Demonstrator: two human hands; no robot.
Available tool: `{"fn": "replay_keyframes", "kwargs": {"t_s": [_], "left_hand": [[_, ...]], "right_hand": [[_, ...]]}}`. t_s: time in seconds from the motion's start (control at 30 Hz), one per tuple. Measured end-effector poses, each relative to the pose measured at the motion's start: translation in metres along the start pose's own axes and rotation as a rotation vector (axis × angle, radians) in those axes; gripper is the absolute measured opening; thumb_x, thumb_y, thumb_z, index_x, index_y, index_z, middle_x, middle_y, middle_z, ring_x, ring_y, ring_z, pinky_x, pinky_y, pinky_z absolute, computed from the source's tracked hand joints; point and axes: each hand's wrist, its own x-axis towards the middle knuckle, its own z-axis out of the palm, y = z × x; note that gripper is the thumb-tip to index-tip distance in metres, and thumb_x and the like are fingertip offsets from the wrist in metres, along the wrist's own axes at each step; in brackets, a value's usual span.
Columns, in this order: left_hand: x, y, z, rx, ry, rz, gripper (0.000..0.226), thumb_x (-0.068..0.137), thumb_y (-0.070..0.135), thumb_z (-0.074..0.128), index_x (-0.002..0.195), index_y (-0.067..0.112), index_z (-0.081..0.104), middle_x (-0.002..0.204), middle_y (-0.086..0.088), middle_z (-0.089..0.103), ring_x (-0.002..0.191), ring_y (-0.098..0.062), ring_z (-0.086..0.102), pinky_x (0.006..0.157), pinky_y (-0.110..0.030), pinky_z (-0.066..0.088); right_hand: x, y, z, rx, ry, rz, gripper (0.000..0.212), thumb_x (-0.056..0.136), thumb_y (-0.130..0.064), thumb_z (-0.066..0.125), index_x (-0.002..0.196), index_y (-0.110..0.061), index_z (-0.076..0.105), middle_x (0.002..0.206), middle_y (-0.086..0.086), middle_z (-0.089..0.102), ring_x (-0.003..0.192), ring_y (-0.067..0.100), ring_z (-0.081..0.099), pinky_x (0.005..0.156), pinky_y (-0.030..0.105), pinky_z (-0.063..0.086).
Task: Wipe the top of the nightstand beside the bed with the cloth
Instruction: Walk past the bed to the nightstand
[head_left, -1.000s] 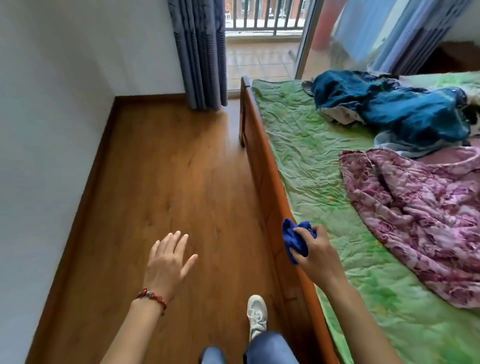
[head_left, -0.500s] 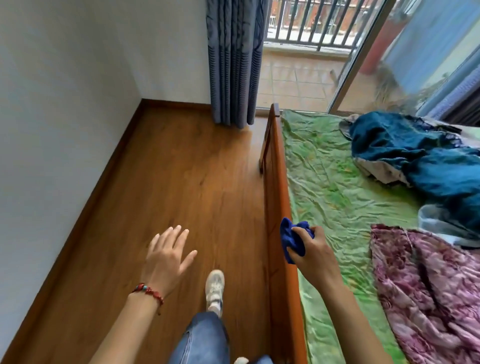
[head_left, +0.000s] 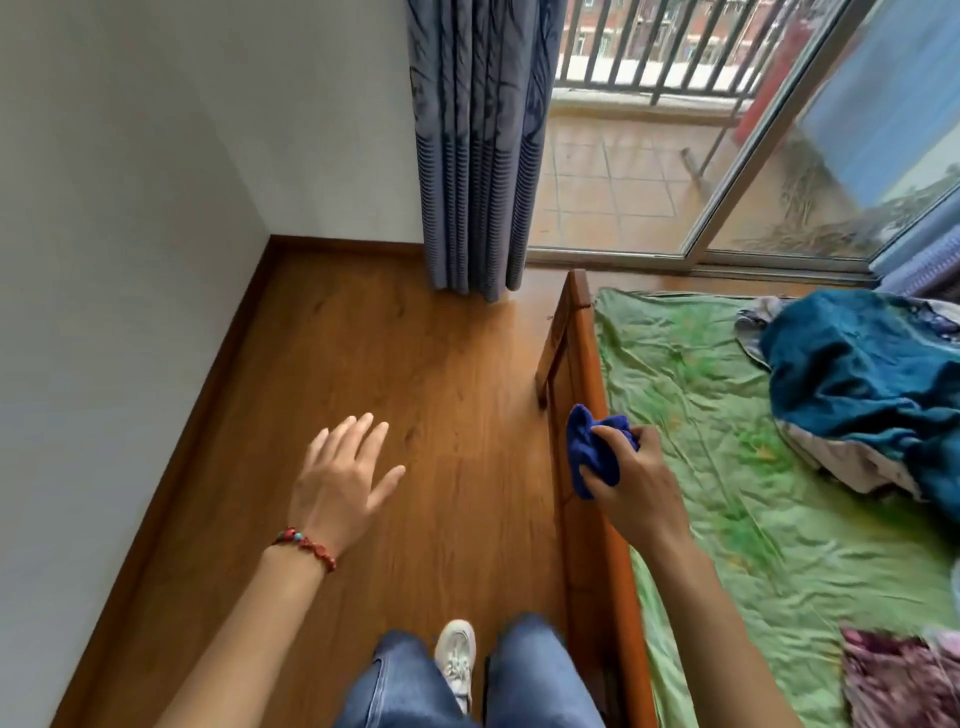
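A bunched blue cloth (head_left: 589, 447) is gripped in my right hand (head_left: 636, 480), which hovers over the wooden side rail of the bed (head_left: 584, 395). My left hand (head_left: 340, 475) is held out over the wooden floor with its fingers spread and nothing in it; a red bead bracelet sits on that wrist. No nightstand is in view.
The bed carries a green sheet (head_left: 727, 467), a blue garment pile (head_left: 862, 384) and a purple patterned blanket (head_left: 898, 675). A white wall (head_left: 104, 260) runs along the left. A grey-blue curtain (head_left: 478, 145) hangs ahead beside a glass balcony door (head_left: 779, 156). My legs and a white shoe show below.
The view has advanced along the bed toward the balcony door and tilted up. The bed's far end looks nearer. Both hands keep their poses, with the cloth still held.
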Motion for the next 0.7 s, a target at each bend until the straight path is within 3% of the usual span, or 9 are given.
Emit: {"fn": "replay_keyframes", "kwargs": {"t_s": [0.17,0.33,0.5,0.7], "left_hand": [[0.095,-0.009,0.002,-0.002,-0.010,0.003,0.077,0.095,0.056,0.012,0.111,0.000,0.064,0.114,-0.020,0.063,0.105,-0.035,0.060,0.087,-0.052,0.045],[0.201,-0.012,0.008,0.002,-0.012,0.013,0.078,0.096,0.055,0.012,0.110,0.000,0.064,0.112,-0.020,0.063,0.103,-0.036,0.061,0.085,-0.052,0.046],[0.300,-0.011,-0.006,-0.001,0.017,0.013,0.077,0.096,0.055,0.013,0.110,-0.001,0.064,0.113,-0.020,0.063,0.104,-0.036,0.060,0.086,-0.052,0.045],[0.408,-0.017,-0.009,-0.029,0.045,0.029,0.061,0.088,0.047,0.034,0.110,-0.002,0.063,0.113,-0.022,0.062,0.104,-0.037,0.059,0.086,-0.053,0.045]], "right_hand": [[0.094,0.002,0.002,0.000,0.016,-0.002,0.046,0.074,-0.012,0.071,0.118,-0.013,0.056,0.112,0.017,0.047,0.083,0.037,0.057,0.065,0.031,0.041],[0.200,0.012,0.002,0.016,0.038,0.002,0.046,0.073,-0.011,0.071,0.117,-0.012,0.057,0.109,0.019,0.048,0.079,0.038,0.057,0.063,0.028,0.036],[0.298,0.016,-0.014,0.004,0.010,-0.001,0.049,0.072,-0.012,0.072,0.118,-0.012,0.056,0.108,0.019,0.047,0.079,0.040,0.057,0.065,0.037,0.047],[0.399,0.018,-0.020,-0.016,0.023,0.015,0.044,0.075,-0.016,0.070,0.117,-0.013,0.055,0.111,0.016,0.046,0.077,0.038,0.057,0.065,0.039,0.047]]}}
